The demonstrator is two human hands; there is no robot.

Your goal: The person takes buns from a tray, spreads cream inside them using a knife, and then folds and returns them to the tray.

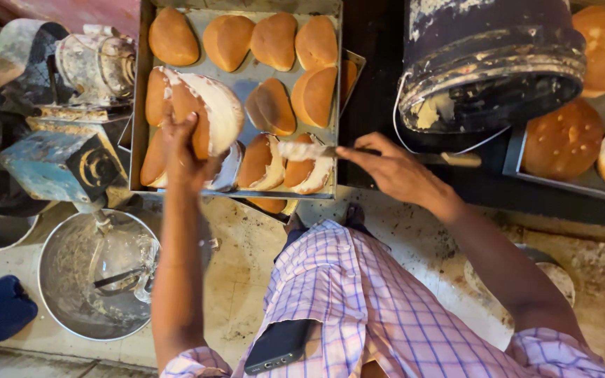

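We hold a split bun [208, 112] open in our left hand [182, 150], cream side up | right hand [393, 168] grips a cream-loaded knife [309, 150] for spreading | over the bun tray [136, 105].

Roughly a dozen buns [272, 41] on one metal tray [141, 105] toward twelve o'clock, five more buns at two o'clock, one dark bucket [488, 66], one steel bowl [57, 280], two hands

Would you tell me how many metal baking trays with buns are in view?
2: one tray at upper centre under both hands, another tray at the right edge beyond the dark bucket. A third may lie hidden beneath the first.
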